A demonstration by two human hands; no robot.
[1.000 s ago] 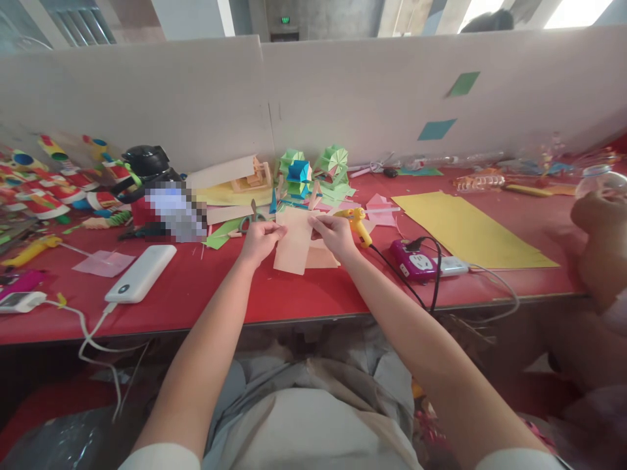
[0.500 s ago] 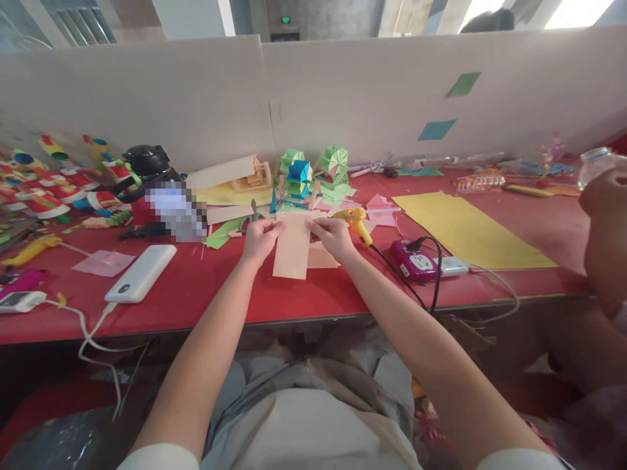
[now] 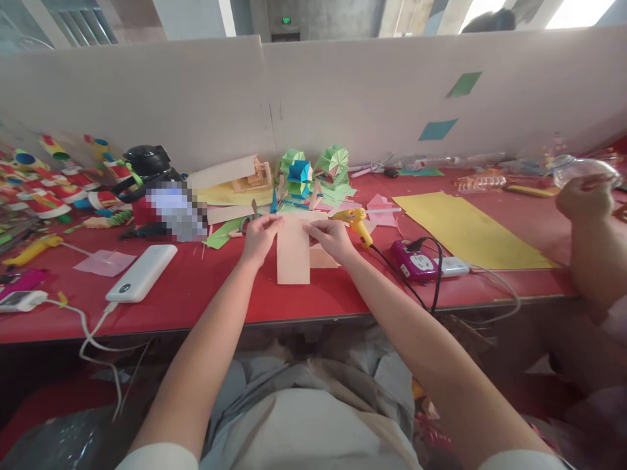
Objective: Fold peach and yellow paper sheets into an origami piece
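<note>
A pale peach strip of paper (image 3: 293, 258) hangs between my two hands above the red table. My left hand (image 3: 262, 238) pinches its upper left edge, and my right hand (image 3: 330, 236) pinches the upper right edge. Behind the strip lies another peach piece (image 3: 324, 257), partly covered. Scissors (image 3: 247, 223) rest just beyond my left hand, half hidden. A yellow glue gun (image 3: 360, 228) lies right beside my right hand. Past the strip stand folded green paper shapes (image 3: 334, 160) and a blue one (image 3: 300, 172).
On the right are a purple power strip (image 3: 416, 261) with cables and a yellow sheet (image 3: 470, 232). A white power bank (image 3: 142, 274) lies left, near a black-topped object (image 3: 147, 160). A co-worker's hand (image 3: 585, 199) is by a clear jar (image 3: 582, 171) at far right.
The peach strip has turned slightly from a tilt to nearly straight, its lower end shifting right and down. At far right, the co-worker's hand has moved left, and the jar is now tipped over.
</note>
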